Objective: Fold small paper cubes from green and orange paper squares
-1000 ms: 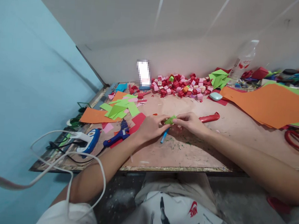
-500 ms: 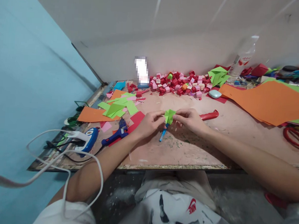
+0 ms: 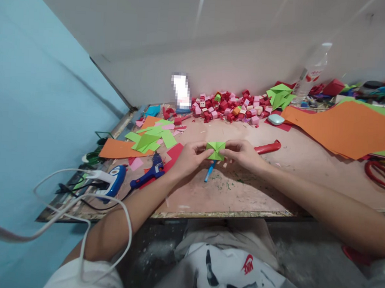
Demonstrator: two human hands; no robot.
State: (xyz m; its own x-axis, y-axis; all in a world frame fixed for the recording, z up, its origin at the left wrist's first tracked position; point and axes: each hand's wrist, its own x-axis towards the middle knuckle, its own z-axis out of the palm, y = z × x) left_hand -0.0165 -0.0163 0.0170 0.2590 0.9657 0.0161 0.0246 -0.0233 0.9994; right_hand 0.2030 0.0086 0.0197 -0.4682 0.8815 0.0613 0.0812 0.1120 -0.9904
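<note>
Near edge of the tabletop runs below both forearms. Wood shows between the hands and the far heap of paper cubes; widest room on the right, short of the orange sheets. Left side tighter: glue gun near the left forearm. Creased green paper sits between the hands, blue stick on its near side. Left hand pinches its left edge, right hand its right; thumbs on the visible face, other fingertips partly hidden.
</note>
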